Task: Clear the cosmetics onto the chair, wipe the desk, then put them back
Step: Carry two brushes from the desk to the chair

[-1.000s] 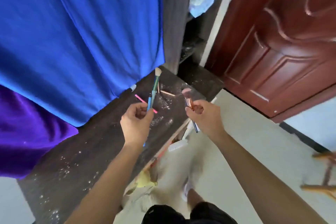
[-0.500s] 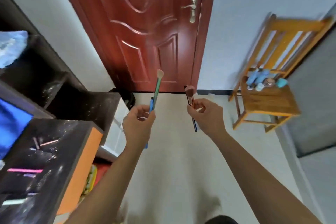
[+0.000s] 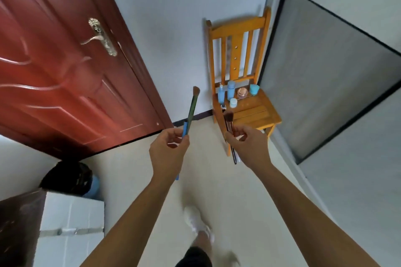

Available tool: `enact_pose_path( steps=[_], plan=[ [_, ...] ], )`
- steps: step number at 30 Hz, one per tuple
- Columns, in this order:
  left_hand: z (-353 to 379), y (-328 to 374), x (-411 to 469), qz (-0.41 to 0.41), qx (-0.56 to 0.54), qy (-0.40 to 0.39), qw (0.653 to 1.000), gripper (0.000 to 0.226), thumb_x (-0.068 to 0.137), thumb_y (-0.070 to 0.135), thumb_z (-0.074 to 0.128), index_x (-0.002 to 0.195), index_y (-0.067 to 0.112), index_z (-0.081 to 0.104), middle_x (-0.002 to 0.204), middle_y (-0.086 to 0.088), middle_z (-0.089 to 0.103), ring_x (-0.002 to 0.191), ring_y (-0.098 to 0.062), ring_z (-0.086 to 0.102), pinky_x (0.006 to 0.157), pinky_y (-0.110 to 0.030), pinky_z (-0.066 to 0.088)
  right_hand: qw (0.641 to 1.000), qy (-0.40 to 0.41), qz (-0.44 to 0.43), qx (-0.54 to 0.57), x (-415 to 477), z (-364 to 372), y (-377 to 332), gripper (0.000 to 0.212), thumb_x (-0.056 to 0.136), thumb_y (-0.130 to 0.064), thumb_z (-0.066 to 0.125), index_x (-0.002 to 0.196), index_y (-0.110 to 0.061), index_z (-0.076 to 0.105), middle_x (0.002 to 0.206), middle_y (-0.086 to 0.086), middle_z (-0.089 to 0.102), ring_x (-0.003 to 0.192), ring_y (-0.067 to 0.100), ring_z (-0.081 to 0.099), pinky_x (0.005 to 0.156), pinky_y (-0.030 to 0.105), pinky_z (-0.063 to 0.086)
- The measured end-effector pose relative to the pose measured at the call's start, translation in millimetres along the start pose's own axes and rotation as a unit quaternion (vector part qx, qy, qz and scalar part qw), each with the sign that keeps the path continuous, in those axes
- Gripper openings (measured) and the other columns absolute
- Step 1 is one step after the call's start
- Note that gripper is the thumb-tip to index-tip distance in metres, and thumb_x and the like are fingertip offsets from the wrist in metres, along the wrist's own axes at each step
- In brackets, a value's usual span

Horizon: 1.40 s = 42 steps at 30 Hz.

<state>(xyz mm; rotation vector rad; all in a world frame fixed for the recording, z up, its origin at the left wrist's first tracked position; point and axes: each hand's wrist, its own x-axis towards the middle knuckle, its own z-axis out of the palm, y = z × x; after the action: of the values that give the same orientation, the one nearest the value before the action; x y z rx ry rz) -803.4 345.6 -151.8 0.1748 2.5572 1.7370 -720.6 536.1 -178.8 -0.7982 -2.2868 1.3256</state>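
The chair (image 3: pixel 256 112) has come closer since the earlier frame and now stands far, slightly right, with bottles and jars (image 3: pixel 231 90) at the far side of its seat. The left hand (image 3: pixel 169 150) pinches a green brush (image 3: pixel 192 108) and a blue stick (image 3: pixel 185 129), perhaps a pencil; the right hand (image 3: pixel 248 146) pinches a dark brush (image 3: pixel 229 119).

You will find no text, label, brand, number or sign that can be read here. The bottles and jars (image 3: pixel 231 91) on the chair (image 3: pixel 256 112) are too small and blurred to show any lettering.
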Motion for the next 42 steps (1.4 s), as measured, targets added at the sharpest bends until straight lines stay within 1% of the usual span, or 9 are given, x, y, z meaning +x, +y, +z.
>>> enact_pose_path(
  steps=[7, 10, 13, 17, 21, 24, 28, 33, 42],
  plan=[
    [101, 17, 127, -0.002, -0.021, -0.062, 0.998, 0.019, 0.084, 0.018, 0.077, 0.086, 0.033, 0.066, 0.079, 0.021, 0.067, 0.072, -0.003, 0.064, 0.062, -0.019, 0.054, 0.997, 0.018, 0.063, -0.046, 134, -16, 24, 0.014, 0.085, -0.042, 0.076, 0.080, -0.040, 0.063, 0.073, -0.019, 0.066, 0.062, 0.001, 0.061, 0.056, 0.016, 0.040],
    [141, 36, 180, 0.014, -0.013, -0.083, 0.996, 0.018, 0.084, 0.023, 0.077, 0.084, 0.035, 0.064, 0.080, 0.025, 0.066, 0.076, -0.002, 0.064, 0.060, -0.014, 0.053, 0.994, 0.044, 0.081, -0.064, 196, -33, 24, 0.013, 0.083, -0.046, 0.075, 0.086, -0.035, 0.068, 0.074, -0.017, 0.067, 0.064, 0.003, 0.062, 0.057, 0.020, 0.047],
    [179, 52, 225, 0.018, 0.001, -0.105, 0.994, 0.016, 0.084, 0.025, 0.077, 0.083, 0.036, 0.064, 0.076, 0.020, 0.067, 0.077, -0.006, 0.065, 0.056, -0.010, 0.050, 0.990, 0.072, 0.106, -0.064, 245, -50, 27, 0.012, 0.083, -0.045, 0.075, 0.085, -0.035, 0.069, 0.068, -0.021, 0.065, 0.063, -0.004, 0.062, 0.050, 0.011, 0.040],
    [235, 55, 264, -0.003, 0.017, -0.129, 0.992, 0.013, 0.086, 0.021, 0.076, 0.092, 0.027, 0.067, 0.081, 0.015, 0.068, 0.076, -0.008, 0.068, 0.064, -0.017, 0.057, 0.985, 0.084, 0.143, -0.053, 292, -69, 53, 0.017, 0.083, -0.040, 0.078, 0.073, -0.041, 0.064, 0.062, -0.025, 0.063, 0.061, -0.014, 0.055, 0.045, 0.004, 0.037],
    [294, 41, 284, -0.049, 0.027, -0.125, 0.991, 0.013, 0.084, 0.025, 0.077, 0.093, 0.028, 0.067, 0.083, 0.014, 0.068, 0.077, -0.009, 0.067, 0.063, -0.014, 0.052, 0.981, 0.050, 0.178, -0.058, 343, -76, 100, 0.020, 0.083, -0.038, 0.078, 0.070, -0.040, 0.064, 0.066, -0.016, 0.065, 0.058, -0.012, 0.055, 0.049, 0.003, 0.038],
    [339, 26, 288, -0.107, 0.040, -0.100, 0.988, 0.015, 0.084, 0.026, 0.077, 0.096, 0.026, 0.069, 0.087, 0.012, 0.069, 0.081, -0.009, 0.066, 0.071, -0.020, 0.055, 0.982, -0.003, 0.176, -0.065, 384, -74, 138, 0.017, 0.085, -0.038, 0.077, 0.073, -0.040, 0.064, 0.068, -0.018, 0.066, 0.059, -0.011, 0.057, 0.052, 0.005, 0.039],
    [394, 7, 285, -0.172, 0.053, -0.048, 0.983, 0.013, 0.086, 0.030, 0.076, 0.095, 0.027, 0.068, 0.087, 0.016, 0.067, 0.080, -0.007, 0.065, 0.070, -0.014, 0.051, 0.977, -0.093, 0.178, -0.074, 442, -68, 190, 0.012, 0.087, -0.043, 0.075, 0.087, -0.033, 0.069, 0.070, -0.021, 0.065, 0.062, -0.004, 0.061, 0.061, 0.012, 0.042],
    [462, -20, 290, -0.261, 0.053, -0.016, 0.964, 0.012, 0.088, 0.029, 0.073, 0.097, 0.024, 0.067, 0.089, 0.014, 0.066, 0.083, -0.007, 0.064, 0.073, -0.016, 0.048, 0.969, -0.168, 0.149, -0.106, 503, -56, 240, 0.014, 0.088, -0.050, 0.070, 0.088, -0.037, 0.064, 0.075, -0.030, 0.062, 0.072, -0.002, 0.063, 0.062, 0.013, 0.043],
    [564, -150, 311, -0.372, 0.072, 0.015, 0.925, 0.013, 0.087, 0.021, 0.076, 0.098, 0.020, 0.070, 0.090, 0.010, 0.068, 0.083, -0.011, 0.066, 0.081, -0.026, 0.057, 0.947, -0.202, 0.207, -0.142, 550, 13, 381, 0.016, 0.089, -0.047, 0.071, 0.087, -0.033, 0.063, 0.074, -0.024, 0.061, 0.069, 0.000, 0.061, 0.059, 0.013, 0.040]
  ],
)
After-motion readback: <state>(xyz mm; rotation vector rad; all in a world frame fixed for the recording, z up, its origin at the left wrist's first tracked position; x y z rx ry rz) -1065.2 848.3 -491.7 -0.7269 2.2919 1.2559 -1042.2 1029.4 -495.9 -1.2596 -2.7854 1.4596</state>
